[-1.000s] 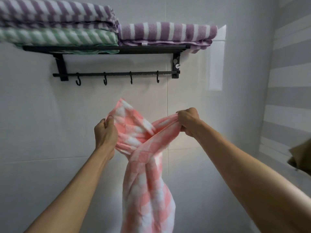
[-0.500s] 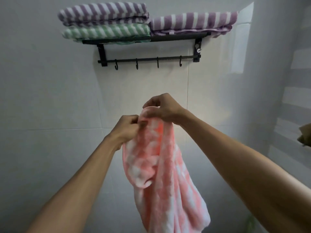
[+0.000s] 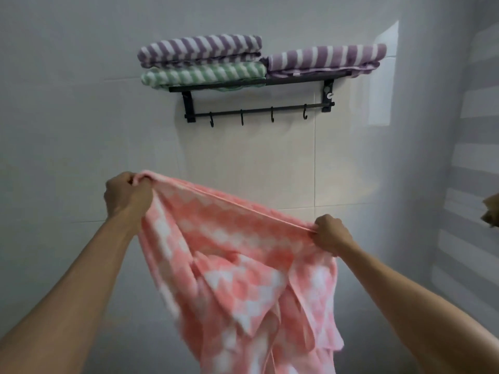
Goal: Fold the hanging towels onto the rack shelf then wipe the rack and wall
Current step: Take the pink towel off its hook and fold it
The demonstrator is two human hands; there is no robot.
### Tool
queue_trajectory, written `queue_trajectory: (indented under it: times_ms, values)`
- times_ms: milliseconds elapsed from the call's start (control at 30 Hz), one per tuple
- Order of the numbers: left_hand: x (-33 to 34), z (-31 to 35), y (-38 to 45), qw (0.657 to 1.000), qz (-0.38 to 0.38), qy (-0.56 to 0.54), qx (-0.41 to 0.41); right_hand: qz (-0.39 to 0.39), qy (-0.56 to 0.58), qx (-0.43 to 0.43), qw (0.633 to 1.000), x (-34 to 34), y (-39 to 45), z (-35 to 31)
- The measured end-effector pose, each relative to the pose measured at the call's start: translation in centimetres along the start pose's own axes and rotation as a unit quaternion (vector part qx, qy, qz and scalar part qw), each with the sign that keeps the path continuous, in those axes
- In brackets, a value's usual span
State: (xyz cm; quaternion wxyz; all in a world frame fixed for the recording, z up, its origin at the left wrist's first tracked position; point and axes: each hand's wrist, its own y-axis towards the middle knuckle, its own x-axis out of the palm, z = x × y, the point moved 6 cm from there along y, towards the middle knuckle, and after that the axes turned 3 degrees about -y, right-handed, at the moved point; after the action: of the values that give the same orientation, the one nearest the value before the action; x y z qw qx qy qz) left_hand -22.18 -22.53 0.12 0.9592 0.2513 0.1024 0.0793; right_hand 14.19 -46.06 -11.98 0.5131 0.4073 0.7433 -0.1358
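A pink and white patterned towel (image 3: pixel 237 255) is stretched between my hands below the rack. My left hand (image 3: pixel 127 194) grips its upper left corner, and my right hand (image 3: pixel 330 234) grips the top edge lower down on the right, so the edge slopes down to the right. The rest of the towel hangs bunched below. The black wall rack (image 3: pixel 259 82) is above, with a hook rail (image 3: pixel 259 110) under it. On its shelf lie a folded green striped towel (image 3: pixel 202 75), a purple striped towel (image 3: pixel 199 49) on top of it, and another purple striped towel (image 3: pixel 326 58) at the right.
The white tiled wall (image 3: pixel 81 117) is behind the rack. A grey and white striped wall (image 3: pixel 475 157) meets it on the right. A brownish object (image 3: pixel 491 213) juts in at the right edge.
My hands were together at the bunched top of the pink towel; they have drawn apart and spread its top edge wide. The view has pulled back from the rack.
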Motion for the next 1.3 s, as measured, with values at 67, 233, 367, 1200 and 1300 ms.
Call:
queue_trajectory:
  times_ms: [67,233,367,1200,1300]
  values:
    - [-0.4,-1.9,0.4,0.998,-0.066,0.018,-0.018,0.012,0.097,-0.004,0.995,-0.6,-0.8,-2.1]
    - [4.5,-1.7,-7.3,0.930,-0.368,-0.012,0.007,0.022,0.185,-0.148,0.971,-3.2,-3.3,-14.3]
    - [7.4,-1.1,-11.2,0.897,-0.439,-0.023,0.047,-0.011,0.135,-0.230,0.964,-5.1,-5.0,-20.4]
    - [11.2,2.2,-12.8,0.951,-0.242,-0.190,-0.029,-0.086,-0.011,-0.238,0.967,-13.8,-2.0,-9.2]
    - [9.6,0.1,-11.7,0.940,-0.209,-0.246,-0.108,-0.143,0.173,-0.178,0.958,-13.2,-1.3,-4.7]
